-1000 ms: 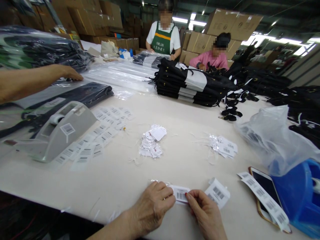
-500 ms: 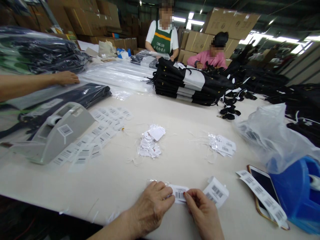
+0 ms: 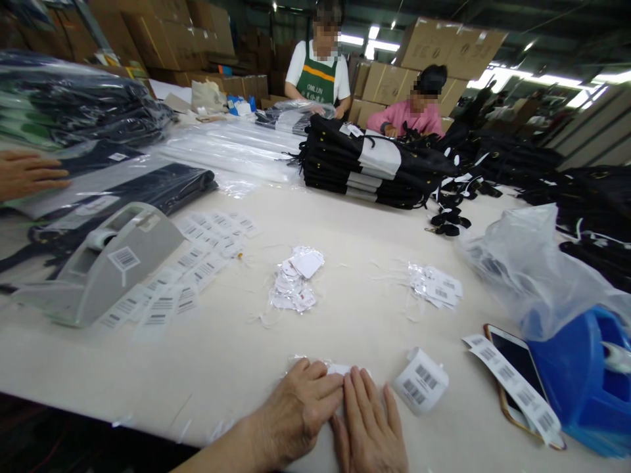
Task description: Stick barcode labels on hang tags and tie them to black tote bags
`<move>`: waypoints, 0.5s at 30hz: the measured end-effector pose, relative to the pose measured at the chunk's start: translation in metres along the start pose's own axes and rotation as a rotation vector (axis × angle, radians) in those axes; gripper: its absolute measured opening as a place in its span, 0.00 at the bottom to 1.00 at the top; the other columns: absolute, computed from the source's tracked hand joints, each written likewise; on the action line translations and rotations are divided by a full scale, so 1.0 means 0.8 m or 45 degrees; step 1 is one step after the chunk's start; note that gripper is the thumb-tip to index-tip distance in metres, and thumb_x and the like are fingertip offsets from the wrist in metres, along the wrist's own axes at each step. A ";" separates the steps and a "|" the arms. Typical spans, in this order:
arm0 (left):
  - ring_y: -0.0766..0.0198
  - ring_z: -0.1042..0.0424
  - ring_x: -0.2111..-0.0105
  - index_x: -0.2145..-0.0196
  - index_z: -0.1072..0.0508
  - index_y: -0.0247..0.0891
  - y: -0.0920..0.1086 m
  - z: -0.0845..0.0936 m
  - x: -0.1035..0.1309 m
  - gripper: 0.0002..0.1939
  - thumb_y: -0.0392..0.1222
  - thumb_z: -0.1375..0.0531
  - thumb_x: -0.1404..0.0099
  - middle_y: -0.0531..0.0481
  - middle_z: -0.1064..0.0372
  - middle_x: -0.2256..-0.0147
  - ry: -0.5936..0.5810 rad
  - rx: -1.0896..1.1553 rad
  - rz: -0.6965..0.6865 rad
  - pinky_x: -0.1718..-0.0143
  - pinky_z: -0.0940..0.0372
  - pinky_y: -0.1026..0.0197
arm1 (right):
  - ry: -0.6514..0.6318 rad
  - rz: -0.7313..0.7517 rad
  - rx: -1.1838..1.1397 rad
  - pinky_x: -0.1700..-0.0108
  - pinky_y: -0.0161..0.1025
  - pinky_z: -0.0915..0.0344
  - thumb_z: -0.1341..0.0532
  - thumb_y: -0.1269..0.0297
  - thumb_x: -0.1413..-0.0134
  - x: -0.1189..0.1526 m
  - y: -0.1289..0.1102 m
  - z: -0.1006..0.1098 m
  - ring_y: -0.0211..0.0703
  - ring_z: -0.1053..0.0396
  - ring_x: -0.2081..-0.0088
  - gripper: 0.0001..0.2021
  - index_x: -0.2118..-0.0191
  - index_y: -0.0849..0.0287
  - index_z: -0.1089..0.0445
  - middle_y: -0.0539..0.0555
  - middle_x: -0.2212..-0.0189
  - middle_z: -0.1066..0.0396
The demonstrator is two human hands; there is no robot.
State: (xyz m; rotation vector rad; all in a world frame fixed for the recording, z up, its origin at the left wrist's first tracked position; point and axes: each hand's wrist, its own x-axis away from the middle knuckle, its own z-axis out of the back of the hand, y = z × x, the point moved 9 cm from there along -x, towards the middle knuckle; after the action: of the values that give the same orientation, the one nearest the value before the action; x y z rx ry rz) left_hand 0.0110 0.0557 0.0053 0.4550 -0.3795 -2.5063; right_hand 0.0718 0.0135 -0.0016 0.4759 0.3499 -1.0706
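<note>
The right hand (image 3: 372, 420) is lying flat, hiding most of a white tag (image 3: 339, 369) near the front edge of the counter (image 3: 221, 341). The left hand (image 3: 305, 407) is resting there, curled, its grip impossible to tell. Leftward, another person's hand (image 3: 29, 176) is showing partly. Cartons (image 3: 451, 49) are standing beyond the far edge.

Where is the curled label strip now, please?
In the head view, the curled label strip lies on the table, low and right of centre, between the right hand and the phone.

White tag (image 3: 339, 369) (mostly covered), flat on pale tabletop (image 3: 221, 368), beneath left hand (image 3: 302, 410) and right hand (image 3: 372, 420).
</note>
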 end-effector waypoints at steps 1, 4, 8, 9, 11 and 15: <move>0.61 0.39 0.68 0.64 0.35 0.36 -0.001 0.000 0.000 0.07 0.34 0.51 0.38 0.48 0.33 0.65 -0.004 0.012 0.003 0.70 0.45 0.57 | -0.021 0.011 0.056 0.43 0.56 0.55 0.46 0.62 0.48 0.002 -0.004 -0.002 0.54 0.33 0.54 0.18 0.54 0.68 0.34 0.63 0.56 0.30; 0.61 0.38 0.69 0.67 0.35 0.37 -0.001 0.001 -0.001 0.07 0.33 0.52 0.39 0.48 0.32 0.67 0.009 0.043 0.009 0.70 0.44 0.58 | -0.088 -0.061 0.134 0.42 0.62 0.64 0.46 0.59 0.48 0.001 -0.005 -0.009 0.58 0.36 0.52 0.21 0.53 0.69 0.34 0.64 0.54 0.31; 0.61 0.36 0.65 0.61 0.36 0.35 -0.005 0.010 0.002 0.11 0.30 0.54 0.40 0.45 0.33 0.62 0.128 0.086 0.045 0.66 0.39 0.57 | -0.121 -0.034 0.096 0.40 0.59 0.68 0.46 0.58 0.48 -0.003 -0.008 -0.015 0.57 0.54 0.40 0.22 0.51 0.67 0.35 0.61 0.50 0.35; 0.60 0.35 0.63 0.58 0.38 0.33 -0.005 0.013 0.004 0.13 0.30 0.54 0.40 0.43 0.34 0.60 0.166 0.073 0.051 0.64 0.38 0.57 | -0.119 -0.001 0.073 0.39 0.58 0.68 0.46 0.57 0.49 -0.002 -0.008 -0.014 0.56 0.58 0.39 0.22 0.50 0.66 0.36 0.59 0.49 0.35; 0.59 0.35 0.60 0.55 0.40 0.32 -0.006 0.016 0.006 0.15 0.29 0.54 0.40 0.40 0.35 0.57 0.211 0.034 0.064 0.60 0.37 0.56 | -0.113 0.062 0.034 0.39 0.58 0.70 0.45 0.56 0.49 0.001 -0.007 -0.011 0.55 0.63 0.38 0.23 0.50 0.63 0.36 0.55 0.49 0.34; 0.59 0.34 0.59 0.54 0.41 0.33 -0.008 0.018 0.007 0.16 0.28 0.53 0.41 0.40 0.35 0.56 0.236 0.008 0.083 0.58 0.36 0.56 | -0.121 -0.026 0.048 0.39 0.56 0.69 0.47 0.57 0.47 0.001 0.008 -0.005 0.53 0.61 0.38 0.21 0.50 0.62 0.36 0.54 0.50 0.34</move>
State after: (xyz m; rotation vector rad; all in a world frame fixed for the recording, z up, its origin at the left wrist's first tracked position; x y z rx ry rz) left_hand -0.0025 0.0601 0.0144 0.6611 -0.3241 -2.3770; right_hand 0.0774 0.0174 -0.0038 0.4541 0.2519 -1.1170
